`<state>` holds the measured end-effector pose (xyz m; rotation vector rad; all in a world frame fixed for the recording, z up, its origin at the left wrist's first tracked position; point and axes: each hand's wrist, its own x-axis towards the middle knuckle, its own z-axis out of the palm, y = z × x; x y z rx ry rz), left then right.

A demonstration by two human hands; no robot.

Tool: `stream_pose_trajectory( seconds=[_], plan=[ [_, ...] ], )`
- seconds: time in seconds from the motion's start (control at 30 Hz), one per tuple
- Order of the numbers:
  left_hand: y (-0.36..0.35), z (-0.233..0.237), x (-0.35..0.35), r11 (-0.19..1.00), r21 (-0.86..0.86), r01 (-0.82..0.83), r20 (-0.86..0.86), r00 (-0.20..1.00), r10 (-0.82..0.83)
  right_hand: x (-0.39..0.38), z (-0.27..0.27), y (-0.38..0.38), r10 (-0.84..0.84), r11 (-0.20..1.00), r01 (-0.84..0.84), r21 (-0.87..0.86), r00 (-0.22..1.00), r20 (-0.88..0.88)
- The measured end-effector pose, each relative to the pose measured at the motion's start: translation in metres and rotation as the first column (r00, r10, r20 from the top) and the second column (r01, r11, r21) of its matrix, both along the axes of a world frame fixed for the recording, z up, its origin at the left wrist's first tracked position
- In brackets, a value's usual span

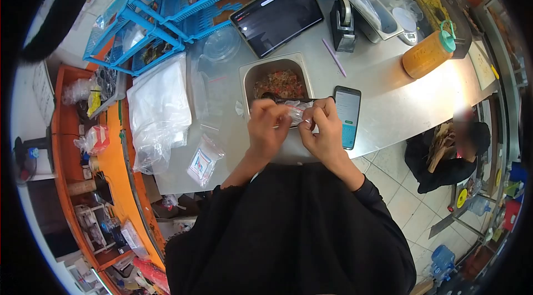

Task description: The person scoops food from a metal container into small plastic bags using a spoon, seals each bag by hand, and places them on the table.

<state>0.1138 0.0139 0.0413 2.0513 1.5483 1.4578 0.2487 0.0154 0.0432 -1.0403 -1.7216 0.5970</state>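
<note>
Both hands hold a small clear plastic bag with a reddish edge, over the front of a metal tray. My left hand is closed at the bag's left side, its fingers slightly blurred. At the right side, my right hand pinches the bag between thumb and fingers. Behind the hands, the tray holds a chopped reddish-brown mixture, with a dark handle partly hidden by the hands. A phone with a lit screen lies just right of my right hand.
A tablet, tape dispenser and purple pen are beyond the tray. An orange bottle stands right. Plastic bags and a labelled packet lie left. Blue racks stand behind. Another person in black is at right.
</note>
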Motion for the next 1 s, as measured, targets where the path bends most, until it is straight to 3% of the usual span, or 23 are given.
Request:
stream_pose_trajectory(
  seconds=[0.07, 0.1, 0.17, 0.23, 0.3, 0.33, 0.4, 0.43, 0.5, 0.57, 0.63, 0.73, 0.77, 0.8, 0.87, 0.97, 1.0],
  plan=[
    [-0.002, -0.005, 0.003, 0.976, 0.164, 0.142, -0.148, 0.982, -0.118, -0.002, -0.002, 0.002, -0.084, 0.996, 0.083, 0.037, 0.996, 0.029],
    [-0.003, -0.007, 0.007, 0.977, 0.163, 0.14, -0.148, 0.982, -0.116, -0.002, -0.003, 0.005, -0.122, 0.991, 0.12, 0.054, 0.992, 0.033],
    [-0.004, -0.009, 0.016, 0.987, 0.065, 0.144, -0.058, 0.988, -0.141, 0.0, -0.007, 0.007, -0.157, 0.985, 0.154, 0.072, 0.987, 0.038],
    [-0.004, -0.009, 0.018, 0.994, -0.027, 0.105, 0.046, 0.994, -0.104, 0.003, -0.013, 0.01, -0.111, 0.929, 0.051, 0.366, 0.983, 0.144],
    [-0.004, -0.007, 0.017, 0.973, -0.224, 0.059, 0.241, 0.971, -0.004, 0.001, -0.01, 0.007, -0.042, 0.914, -0.017, 0.405, 0.99, 0.138],
    [-0.004, -0.004, 0.013, 0.973, -0.225, 0.05, 0.244, 0.97, 0.007, 0.0, -0.009, 0.004, -0.014, 0.934, -0.045, 0.354, 0.987, 0.162],
    [-0.002, 0.005, 0.002, 1.0, 0.031, -0.002, 0.147, 0.989, -0.002, -0.005, -0.008, 0.0, 0.023, 0.951, -0.078, 0.3, 0.982, 0.185],
    [-0.004, 0.003, 0.002, 1.0, 0.03, -0.01, 0.15, 0.989, 0.005, -0.006, -0.008, 0.0, -0.006, 0.955, -0.036, 0.293, 0.99, 0.141],
    [-0.006, -0.002, 0.007, 0.955, 0.296, 0.029, -0.038, 0.999, -0.019, -0.005, -0.007, 0.001, -0.028, 0.957, -0.004, 0.29, 0.994, 0.104],
    [-0.006, -0.003, 0.013, 0.951, 0.307, 0.04, -0.024, 0.999, -0.034, 0.0, -0.002, -0.001, -0.1, 0.969, 0.09, 0.231, 0.995, 0.03],
    [-0.008, -0.009, 0.023, 0.997, 0.052, 0.053, 0.255, 0.965, -0.064, 0.0, 0.0, -0.004, -0.095, 0.967, 0.086, 0.239, 0.995, 0.023],
    [-0.006, -0.011, 0.015, 0.998, -0.057, -0.015, 0.348, 0.937, 0.034, -0.004, 0.001, -0.008, -0.057, 0.944, 0.036, 0.329, 0.997, 0.056],
    [-0.008, -0.008, 0.014, 0.998, -0.054, -0.021, 0.35, 0.936, 0.039, -0.006, 0.001, -0.01, -0.048, 0.972, 0.036, 0.231, 0.998, 0.045],
    [-0.01, -0.001, 0.014, 0.998, 0.062, -0.002, 0.235, 0.972, -0.012, -0.008, 0.001, -0.011, -0.041, 0.991, 0.036, 0.129, 0.999, 0.033],
    [-0.014, 0.002, 0.013, 0.969, 0.23, 0.085, 0.011, 0.996, -0.09, -0.008, -0.004, -0.008, -0.084, 0.985, 0.074, 0.158, 0.995, 0.055],
    [-0.017, -0.01, 0.02, 0.957, 0.267, 0.112, -0.01, 0.993, -0.113, -0.007, -0.003, -0.008, -0.168, 0.975, 0.158, 0.157, 0.985, 0.048],
    [-0.016, -0.011, 0.02, 0.957, 0.269, 0.106, -0.004, 0.994, -0.109, -0.006, -0.004, -0.008, -0.2, 0.951, 0.187, 0.247, 0.98, 0.026]
  ],
)
